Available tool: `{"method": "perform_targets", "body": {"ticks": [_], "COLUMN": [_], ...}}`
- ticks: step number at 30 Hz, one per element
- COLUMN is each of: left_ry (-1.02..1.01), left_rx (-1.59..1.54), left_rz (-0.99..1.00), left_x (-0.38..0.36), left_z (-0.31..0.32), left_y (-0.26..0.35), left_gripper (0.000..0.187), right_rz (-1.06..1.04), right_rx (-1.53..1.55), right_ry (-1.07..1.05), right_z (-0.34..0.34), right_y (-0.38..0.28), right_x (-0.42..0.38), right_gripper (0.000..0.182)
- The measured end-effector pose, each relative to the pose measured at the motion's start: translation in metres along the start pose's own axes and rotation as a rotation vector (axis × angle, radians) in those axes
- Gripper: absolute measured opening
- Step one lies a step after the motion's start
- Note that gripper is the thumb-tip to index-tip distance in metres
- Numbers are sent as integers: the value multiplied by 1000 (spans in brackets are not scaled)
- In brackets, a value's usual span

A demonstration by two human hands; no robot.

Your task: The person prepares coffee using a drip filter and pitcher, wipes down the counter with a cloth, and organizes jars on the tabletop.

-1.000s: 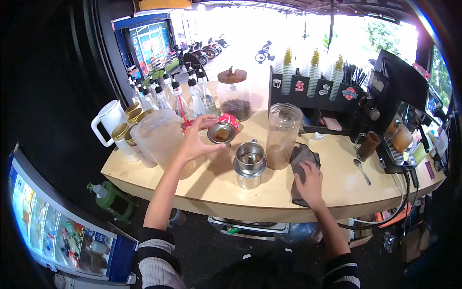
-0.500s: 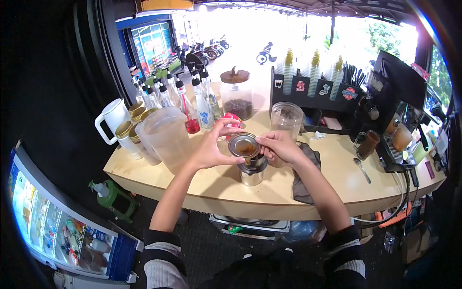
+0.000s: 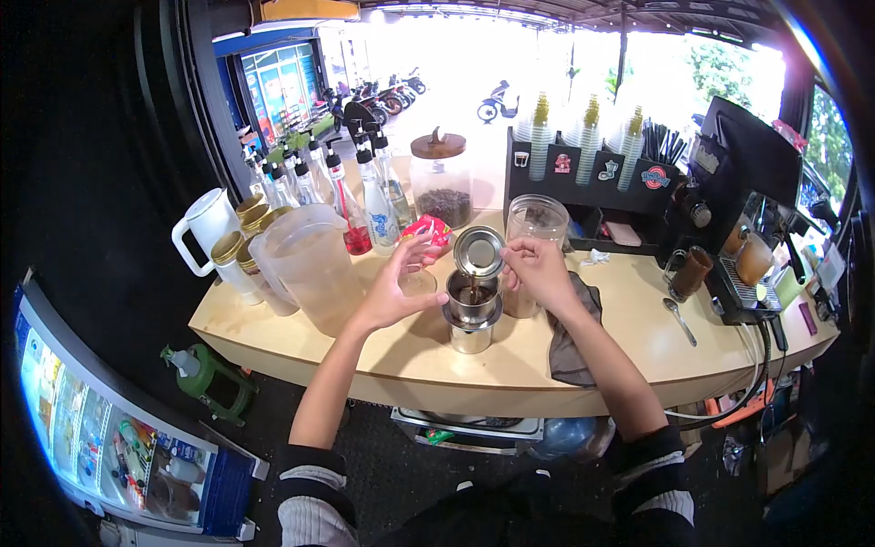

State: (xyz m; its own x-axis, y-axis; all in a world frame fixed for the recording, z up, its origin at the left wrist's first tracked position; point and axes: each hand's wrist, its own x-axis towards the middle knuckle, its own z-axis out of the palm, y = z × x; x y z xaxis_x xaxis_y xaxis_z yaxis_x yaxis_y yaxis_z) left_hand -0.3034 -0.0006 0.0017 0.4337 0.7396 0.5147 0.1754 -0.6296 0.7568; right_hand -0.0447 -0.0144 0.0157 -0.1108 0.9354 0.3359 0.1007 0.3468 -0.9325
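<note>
Pinched by its rim in my right hand (image 3: 540, 273) is a round metal lid (image 3: 478, 250), tipped nearly upright. Brown liquid runs off its lower edge into the metal drip coffee filter (image 3: 472, 310) just below. That filter sits upright on a metal cup (image 3: 471, 340) on the counter. My left hand (image 3: 397, 294) is to the left of the filter, thumb and fingers spread, with nothing held. Behind its fingertips lies a red packet (image 3: 428, 233). A clear plastic jar (image 3: 538, 219) stands behind my right hand, which partly hides it.
On the wooden counter (image 3: 419, 369), a large plastic pitcher (image 3: 314, 273) stands at left, near pump bottles (image 3: 381, 214) and a white jug (image 3: 208, 232). A dark cloth (image 3: 574, 342), a spoon (image 3: 679, 321) and an espresso machine (image 3: 752, 283) are to the right.
The lid has tilted from flatter to nearly upright, and liquid now pours from it. My left hand has drawn away from the lid to the left, uncovering the filter and more of the red packet.
</note>
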Motion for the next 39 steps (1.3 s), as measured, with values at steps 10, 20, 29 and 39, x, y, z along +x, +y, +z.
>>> {"method": "perform_targets", "body": {"ticks": [10,20,29,39], "left_ry": [16,-12,4,49], "left_rx": [-22,-51,-23,-190], "left_rz": [-53,-113,-111,-210], "left_x": [-13,-22,-28,-42], "left_z": [10,27,38,76], "left_y": [-9,-16,-22,-45], "left_gripper": [88,86,90,100], "right_rz": [-839,-1237,-1022,-798], "right_rx": [-748,-1142,-1107,-1073], "right_ry": [161,-68,-137,-156], "right_z": [5,-5,-14,-1], "right_y": [1,5,14,17], "right_x": [-19,-22,-40,-52], "right_gripper": [10,32,43,54]}}
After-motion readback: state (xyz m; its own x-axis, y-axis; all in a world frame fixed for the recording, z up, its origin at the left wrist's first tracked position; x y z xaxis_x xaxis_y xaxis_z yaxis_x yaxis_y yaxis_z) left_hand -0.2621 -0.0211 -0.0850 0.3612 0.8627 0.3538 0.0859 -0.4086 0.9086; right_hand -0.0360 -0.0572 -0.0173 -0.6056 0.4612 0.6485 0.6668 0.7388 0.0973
